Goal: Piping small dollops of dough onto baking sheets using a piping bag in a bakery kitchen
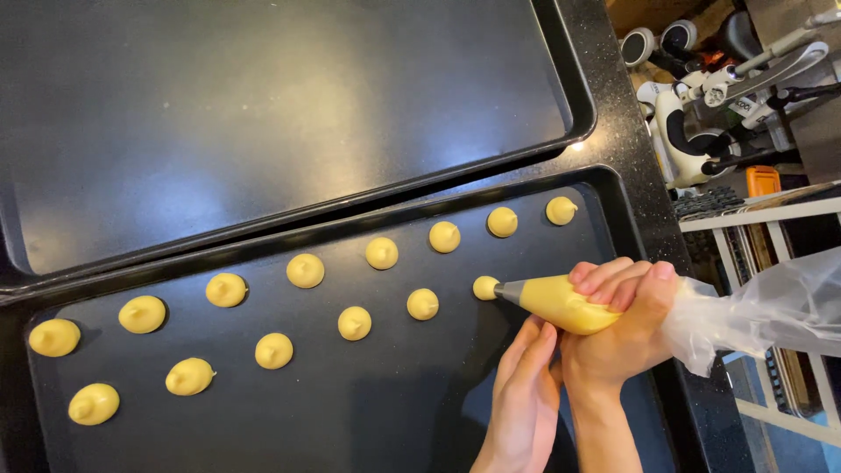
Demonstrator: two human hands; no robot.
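We see two bare hands and forearms entering from about five o'clock; neither wrist carries a sleeve, cuff, glove, watch or band within view; our left hand [526, 385] shows long, slender fingers with short, plain nails; our right hand [624, 324], toward three o'clock of it, shows rounded knuckles and short, unpainted nails; both forearms are cut off by the lower edge, so any clothing higher up stays hidden.

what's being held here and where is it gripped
A piping bag of yellow batter: the right hand grips its filled middle, and the left hand has its fingers beneath it.
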